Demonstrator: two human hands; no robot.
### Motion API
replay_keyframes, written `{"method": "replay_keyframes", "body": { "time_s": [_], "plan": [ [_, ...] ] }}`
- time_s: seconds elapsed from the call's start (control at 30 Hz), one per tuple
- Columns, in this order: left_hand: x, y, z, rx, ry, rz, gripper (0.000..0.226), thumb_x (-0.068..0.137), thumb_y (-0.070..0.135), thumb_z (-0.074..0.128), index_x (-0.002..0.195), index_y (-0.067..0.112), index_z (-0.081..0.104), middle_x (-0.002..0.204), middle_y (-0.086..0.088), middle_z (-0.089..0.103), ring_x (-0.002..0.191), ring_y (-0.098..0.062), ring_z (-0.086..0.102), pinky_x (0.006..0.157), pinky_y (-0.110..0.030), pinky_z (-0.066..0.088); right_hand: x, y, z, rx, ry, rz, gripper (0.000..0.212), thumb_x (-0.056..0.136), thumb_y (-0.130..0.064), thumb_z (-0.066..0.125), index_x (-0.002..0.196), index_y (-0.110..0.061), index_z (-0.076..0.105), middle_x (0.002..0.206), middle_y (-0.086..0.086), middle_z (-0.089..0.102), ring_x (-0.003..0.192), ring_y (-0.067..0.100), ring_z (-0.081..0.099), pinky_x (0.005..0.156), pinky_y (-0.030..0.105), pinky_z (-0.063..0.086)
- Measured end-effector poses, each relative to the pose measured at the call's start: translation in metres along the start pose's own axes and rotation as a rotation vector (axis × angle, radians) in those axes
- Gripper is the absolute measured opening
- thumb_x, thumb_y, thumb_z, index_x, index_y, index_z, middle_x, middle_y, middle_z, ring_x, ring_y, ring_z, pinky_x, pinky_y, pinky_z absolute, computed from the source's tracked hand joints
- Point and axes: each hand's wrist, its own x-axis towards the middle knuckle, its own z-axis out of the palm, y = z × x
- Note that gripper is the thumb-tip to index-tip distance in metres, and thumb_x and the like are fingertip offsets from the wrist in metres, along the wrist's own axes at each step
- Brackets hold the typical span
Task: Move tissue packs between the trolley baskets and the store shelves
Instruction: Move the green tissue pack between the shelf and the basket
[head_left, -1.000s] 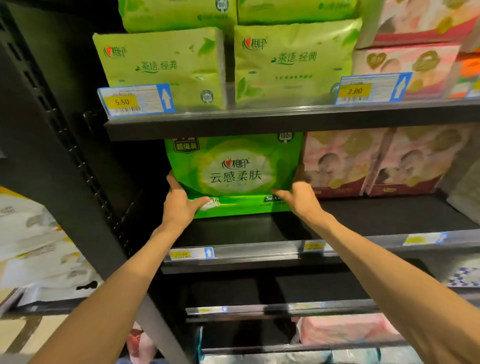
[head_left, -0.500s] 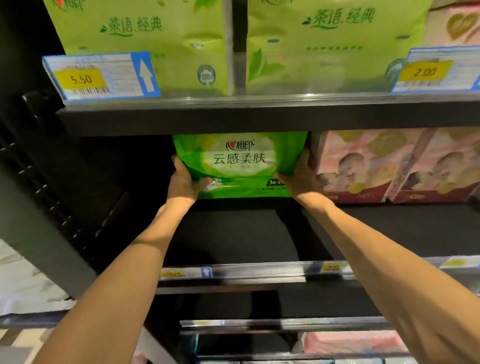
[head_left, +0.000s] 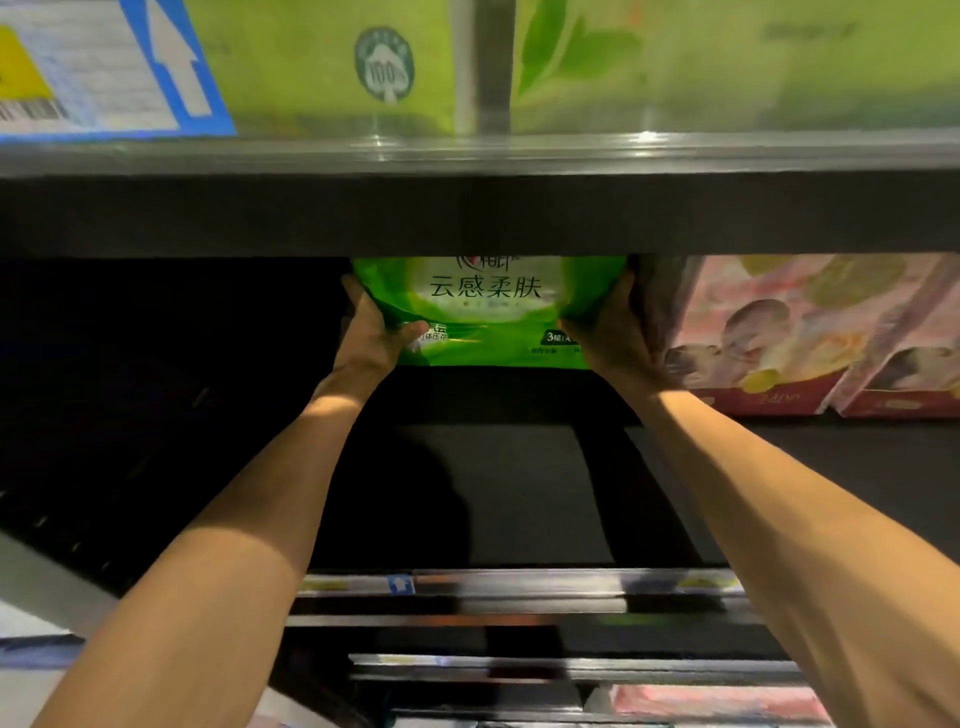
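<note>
Two hands, left (head_left: 371, 332) and right (head_left: 610, 332), grip the glossy green plastic tissue pack (head_left: 488, 312) by its sides; pink printed packs (head_left: 789, 332) crowd its right, dark shelf (head_left: 488, 493) lies open left.

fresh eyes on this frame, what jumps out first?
The bright green tissue pack, centre frame deep on the dark shelf, gripped at its sides by the left hand and right hand. Pink packs sit just right of it; pale green packs line the shelf above.
</note>
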Motion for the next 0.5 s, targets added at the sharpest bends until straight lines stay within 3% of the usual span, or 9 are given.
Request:
{"method": "replay_keyframes", "body": {
  "time_s": [0.07,0.13,0.17,0.23,0.33,0.43,0.5],
  "plan": [
    [-0.002,0.003,0.0,0.021,-0.003,-0.017,0.108,0.088,0.001,0.076,0.159,0.005,-0.005,0.142,-0.006,0.047,0.13,-0.018,0.047,0.086,-0.002,0.044,-0.002,-0.001,-0.002,-0.007,-0.02,0.015,0.109,0.09,-0.018,0.075,0.161,-0.01,-0.006,0.163,0.011,0.033,0.144,0.029,0.039,0.112,0.03,0.033],
    [-0.003,0.007,-0.002,0.075,0.02,-0.056,0.117,0.086,0.009,0.08,0.16,0.008,-0.01,0.151,-0.012,0.044,0.142,-0.027,0.04,0.11,-0.023,0.037,-0.002,-0.001,-0.001,-0.016,-0.014,0.012,0.104,0.09,-0.018,0.074,0.161,-0.01,-0.002,0.162,0.011,0.034,0.144,0.028,0.04,0.11,0.029,0.033],
    [-0.005,0.011,-0.004,0.1,0.029,-0.084,0.119,0.086,0.012,0.081,0.161,0.009,-0.011,0.154,-0.015,0.042,0.146,-0.03,0.036,0.115,-0.029,0.031,-0.002,-0.002,-0.002,-0.009,-0.01,0.008,0.102,0.089,-0.017,0.074,0.16,-0.009,0.001,0.161,0.01,0.035,0.144,0.028,0.039,0.109,0.028,0.033],
    [-0.008,0.018,-0.006,0.154,0.038,-0.136,0.121,0.086,0.018,0.082,0.16,0.009,-0.013,0.154,-0.016,0.044,0.147,-0.032,0.035,0.117,-0.034,0.028,0.0,-0.001,-0.001,-0.027,-0.021,0.012,0.104,0.088,-0.019,0.075,0.16,-0.01,0.0,0.162,0.011,0.033,0.146,0.028,0.036,0.113,0.029,0.031],
    [-0.025,0.034,-0.002,0.283,0.07,-0.208,0.122,0.088,0.037,0.079,0.16,0.008,-0.015,0.151,-0.018,0.049,0.14,-0.036,0.046,0.115,-0.041,0.035,0.0,-0.004,-0.001,-0.06,-0.036,0.038,0.116,0.087,-0.033,0.076,0.16,-0.01,-0.01,0.165,0.014,0.027,0.147,0.033,0.034,0.119,0.042,0.033],
    [-0.056,0.04,0.004,0.408,0.155,-0.187,0.122,0.086,0.054,0.074,0.162,0.014,-0.013,0.164,-0.016,0.028,0.144,-0.041,0.039,0.115,-0.049,0.034,-0.002,-0.008,0.0,-0.124,-0.008,0.053,0.117,0.088,-0.043,0.075,0.16,-0.008,-0.01,0.164,0.017,0.027,0.147,0.038,0.033,0.118,0.047,0.033],
    [-0.081,0.042,0.004,0.5,0.125,-0.1,0.113,0.09,0.054,0.069,0.163,0.015,-0.008,0.169,-0.014,0.015,0.15,-0.04,0.026,0.118,-0.048,0.03,-0.001,0.0,0.004,-0.102,-0.07,0.098,0.113,0.087,-0.051,0.072,0.161,-0.005,0.0,0.162,0.02,0.029,0.147,0.04,0.033,0.119,0.048,0.031]
  ]
}}
